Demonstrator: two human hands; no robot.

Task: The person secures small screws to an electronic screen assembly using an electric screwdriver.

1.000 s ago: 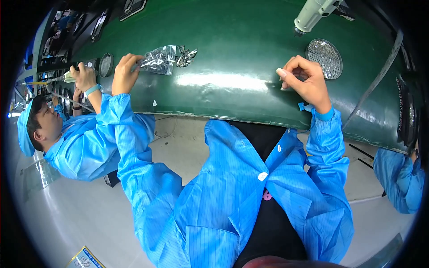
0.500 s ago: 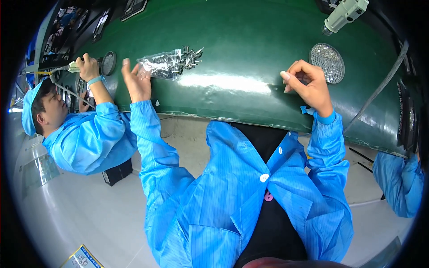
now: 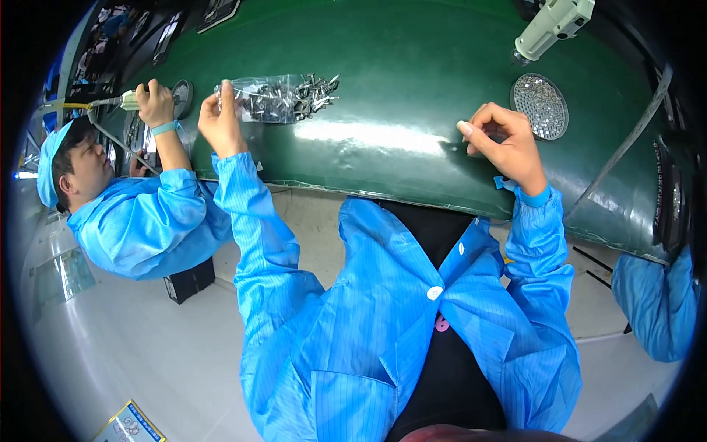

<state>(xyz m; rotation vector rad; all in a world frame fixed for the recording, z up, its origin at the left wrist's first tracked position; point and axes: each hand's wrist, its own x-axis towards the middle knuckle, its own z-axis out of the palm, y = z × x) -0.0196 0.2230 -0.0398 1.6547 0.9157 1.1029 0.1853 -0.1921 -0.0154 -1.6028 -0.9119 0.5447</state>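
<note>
My left hand point(image 3: 222, 125) pinches the near-left end of a clear plastic bag point(image 3: 266, 99) lying on the green bench. Dark and silvery screws point(image 3: 317, 96) spill from the bag's right end in a loose heap. My right hand point(image 3: 508, 144) hovers over the bench to the right, thumb and forefinger closed together and the other fingers curled. Whatever it may hold is hidden. Just beyond it lies a round dish point(image 3: 540, 107) full of small shiny pieces.
A pale electric screwdriver point(image 3: 552, 31) hangs above the far right, and a grey cable point(image 3: 626, 144) crosses the right side. At left, a co-worker in blue point(image 3: 140, 221) reaches over the same green bench point(image 3: 383, 66) with another pale driver. Another blue sleeve point(image 3: 655, 306) shows at right.
My left hand has gone from spread fingers beside the bag to a pinch at its end. The bag and screws have shifted slightly. The hanging screwdriver has swung a little left.
</note>
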